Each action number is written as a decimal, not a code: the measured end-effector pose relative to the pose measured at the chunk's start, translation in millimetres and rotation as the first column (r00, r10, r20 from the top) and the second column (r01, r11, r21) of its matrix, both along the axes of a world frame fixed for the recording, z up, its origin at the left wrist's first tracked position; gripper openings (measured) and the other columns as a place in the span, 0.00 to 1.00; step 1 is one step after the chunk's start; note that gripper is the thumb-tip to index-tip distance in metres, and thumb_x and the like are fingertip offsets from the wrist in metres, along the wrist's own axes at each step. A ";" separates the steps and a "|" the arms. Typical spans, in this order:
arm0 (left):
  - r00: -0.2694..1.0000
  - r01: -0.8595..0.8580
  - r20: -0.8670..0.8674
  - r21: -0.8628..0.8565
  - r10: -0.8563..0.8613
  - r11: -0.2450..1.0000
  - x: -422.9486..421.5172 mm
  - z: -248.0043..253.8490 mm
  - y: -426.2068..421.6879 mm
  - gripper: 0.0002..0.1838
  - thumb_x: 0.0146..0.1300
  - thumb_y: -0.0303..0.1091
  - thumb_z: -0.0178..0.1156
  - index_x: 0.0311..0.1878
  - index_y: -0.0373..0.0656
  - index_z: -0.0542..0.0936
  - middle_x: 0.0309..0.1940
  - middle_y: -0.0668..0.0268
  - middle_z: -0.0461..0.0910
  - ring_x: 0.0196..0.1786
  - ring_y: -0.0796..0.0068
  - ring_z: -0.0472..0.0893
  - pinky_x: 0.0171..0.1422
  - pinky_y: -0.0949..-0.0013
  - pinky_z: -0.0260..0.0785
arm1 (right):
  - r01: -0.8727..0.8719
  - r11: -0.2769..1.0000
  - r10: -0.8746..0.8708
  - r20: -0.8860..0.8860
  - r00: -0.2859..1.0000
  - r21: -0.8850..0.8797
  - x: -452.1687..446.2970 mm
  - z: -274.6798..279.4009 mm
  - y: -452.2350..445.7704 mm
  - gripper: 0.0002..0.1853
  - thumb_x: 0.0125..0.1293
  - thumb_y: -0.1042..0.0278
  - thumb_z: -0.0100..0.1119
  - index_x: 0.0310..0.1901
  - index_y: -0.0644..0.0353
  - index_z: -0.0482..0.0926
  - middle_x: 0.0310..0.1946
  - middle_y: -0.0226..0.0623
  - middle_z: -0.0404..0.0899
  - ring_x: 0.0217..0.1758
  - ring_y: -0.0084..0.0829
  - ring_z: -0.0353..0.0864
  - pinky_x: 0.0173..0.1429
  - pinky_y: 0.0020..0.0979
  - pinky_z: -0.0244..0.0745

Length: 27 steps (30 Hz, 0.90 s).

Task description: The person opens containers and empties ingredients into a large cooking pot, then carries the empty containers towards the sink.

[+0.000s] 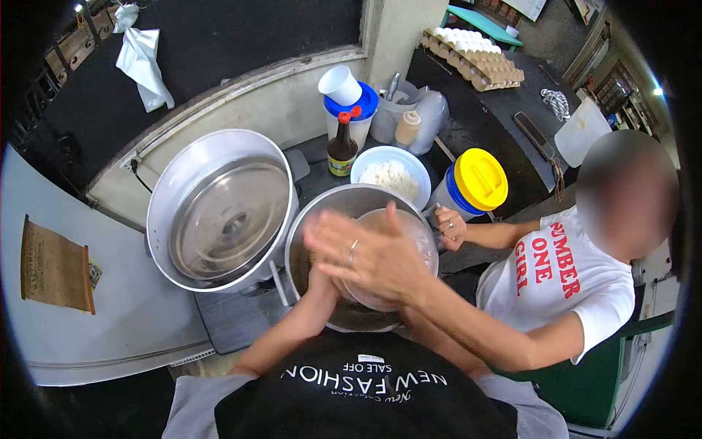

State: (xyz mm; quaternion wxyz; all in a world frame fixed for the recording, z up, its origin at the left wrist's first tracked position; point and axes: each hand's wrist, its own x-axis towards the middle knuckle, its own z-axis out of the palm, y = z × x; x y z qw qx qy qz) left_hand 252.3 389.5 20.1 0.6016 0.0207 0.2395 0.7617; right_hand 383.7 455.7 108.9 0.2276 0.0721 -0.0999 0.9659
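Observation:
A clear bowl [421,245] is tilted over a large metal pot [322,205]. My left hand [322,284] reaches in at the bowl's left side, its fingers hidden behind a co-worker's hand. My right forearm [440,338] runs up to the pot's near side; the co-worker's arm covers my right hand. Blurred by motion, the co-worker's ringed hand [365,256] is spread across the bowl. The co-worker's other hand [450,225] is closed at the pot's right side, near the handle. I cannot make out the pot's contents.
Left of the pot stands a wide aluminium pot [164,212] with a metal lid [234,212] inside. Behind are a bowl of white food [391,179], a sauce bottle [342,150] and a yellow-lidded container [480,179]. The co-worker [559,285] stands at the right. Egg trays [475,62] lie farther back.

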 end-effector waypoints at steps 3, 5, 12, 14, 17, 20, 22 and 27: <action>0.996 0.033 -0.079 -0.023 -0.035 0.999 -1.3 -7.0 -5.9 0.26 0.75 0.47 0.41 0.70 0.46 0.64 0.66 0.59 0.68 0.66 0.63 0.70 0.69 0.61 0.65 | -0.177 0.981 0.173 -0.045 0.984 -0.081 -24.9 73.3 5.2 0.54 0.62 0.22 0.29 0.75 0.62 0.44 0.78 0.44 0.38 0.81 0.39 0.35 0.80 0.47 0.30; 0.992 0.113 -0.046 -0.151 -0.121 0.982 -1.3 27.2 -0.9 0.26 0.75 0.48 0.41 0.69 0.46 0.64 0.66 0.59 0.68 0.66 0.64 0.70 0.68 0.61 0.66 | -0.190 0.968 0.176 -0.098 0.980 -0.161 -23.1 98.9 7.6 0.56 0.60 0.20 0.30 0.75 0.62 0.41 0.78 0.46 0.35 0.81 0.41 0.33 0.80 0.47 0.31; 0.987 0.160 0.052 -0.115 -0.155 0.980 -12.5 28.8 27.1 0.25 0.73 0.47 0.43 0.64 0.37 0.69 0.58 0.53 0.76 0.59 0.61 0.77 0.66 0.58 0.69 | -0.026 0.844 0.240 -0.333 0.912 0.536 7.7 187.2 38.2 0.50 0.64 0.23 0.27 0.76 0.54 0.41 0.79 0.35 0.33 0.81 0.37 0.33 0.79 0.49 0.21; 0.982 0.189 0.058 -0.210 -0.180 0.959 -13.1 33.5 23.1 0.27 0.73 0.49 0.42 0.62 0.37 0.71 0.56 0.52 0.77 0.58 0.59 0.78 0.66 0.57 0.68 | -0.042 0.826 0.266 -0.322 0.909 0.563 12.9 194.0 39.8 0.50 0.64 0.24 0.28 0.76 0.55 0.40 0.79 0.36 0.33 0.81 0.38 0.32 0.79 0.49 0.21; 0.980 0.199 0.025 -0.258 -0.199 0.945 -9.9 25.2 18.8 0.30 0.72 0.55 0.40 0.61 0.38 0.73 0.56 0.51 0.78 0.57 0.55 0.78 0.65 0.56 0.68 | -0.083 0.843 0.273 -0.288 0.918 0.532 9.8 185.9 34.2 0.50 0.64 0.25 0.30 0.76 0.56 0.38 0.78 0.38 0.32 0.81 0.38 0.31 0.79 0.48 0.21; 0.976 0.216 0.044 -0.236 -0.212 0.948 -9.1 28.8 20.7 0.31 0.71 0.56 0.43 0.61 0.38 0.73 0.55 0.51 0.78 0.57 0.55 0.78 0.65 0.56 0.68 | -0.101 0.886 0.228 -0.236 0.945 0.452 14.1 169.7 31.1 0.50 0.64 0.27 0.32 0.75 0.58 0.37 0.78 0.40 0.31 0.81 0.39 0.30 0.79 0.48 0.21; 0.973 0.229 0.039 -0.212 -0.225 0.950 -7.8 41.6 19.0 0.30 0.70 0.55 0.44 0.60 0.38 0.73 0.55 0.51 0.78 0.56 0.55 0.78 0.64 0.56 0.69 | -0.092 0.937 0.149 -0.149 0.978 0.336 15.5 132.7 28.1 0.50 0.63 0.28 0.34 0.75 0.58 0.36 0.78 0.41 0.30 0.81 0.39 0.29 0.79 0.48 0.21; 0.967 0.254 0.048 -0.286 -0.251 0.924 -6.0 17.1 16.5 0.29 0.69 0.54 0.45 0.60 0.39 0.74 0.53 0.52 0.79 0.55 0.56 0.79 0.63 0.55 0.70 | 0.151 0.985 -0.159 0.108 0.981 0.079 23.1 -22.5 21.7 0.51 0.63 0.30 0.37 0.74 0.61 0.34 0.77 0.43 0.28 0.81 0.40 0.28 0.80 0.47 0.21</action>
